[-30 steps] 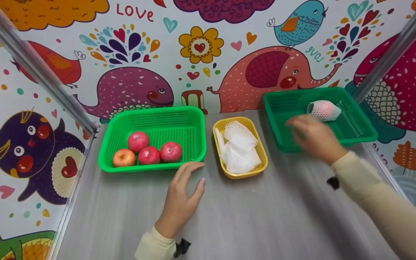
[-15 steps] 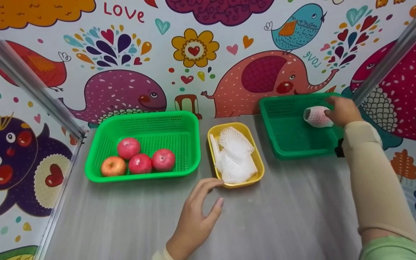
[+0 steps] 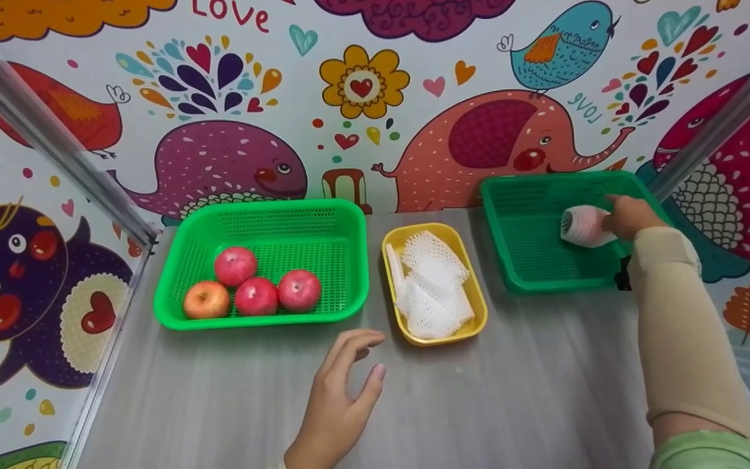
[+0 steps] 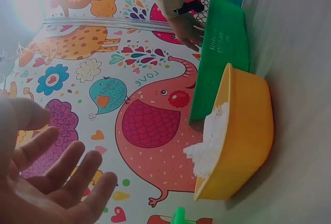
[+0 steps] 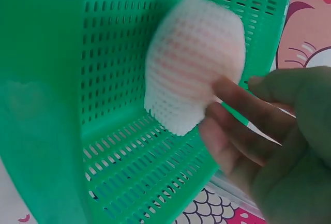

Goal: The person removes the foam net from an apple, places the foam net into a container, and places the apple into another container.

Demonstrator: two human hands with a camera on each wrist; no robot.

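In the far right dark green basket (image 3: 531, 286) lies a pinkish fruit in a white foam net sleeve (image 5: 196, 58). My right hand (image 3: 632, 218) reaches over that basket's right side. In the right wrist view its extended fingertips touch the netted fruit from the side, and the thumb stands apart from it. My left hand (image 3: 336, 397) hovers over the table in front of the yellow tray (image 4: 248, 131), fingers loosely bent and nothing in them. White foam nets (image 3: 437, 286) fill most of that tray.
The bright green basket (image 3: 303, 221) on the left holds several fruits: red ones (image 3: 300, 290) and an orange-red apple (image 3: 206, 299). All containers stand on a grey table (image 3: 479, 404), with a patterned wall (image 3: 362, 143) close behind.
My right hand has crossed rightward, from over the dark green basket's left part to the netted fruit's right side. The fruit has shifted slightly. My left hand swung right, then back left.
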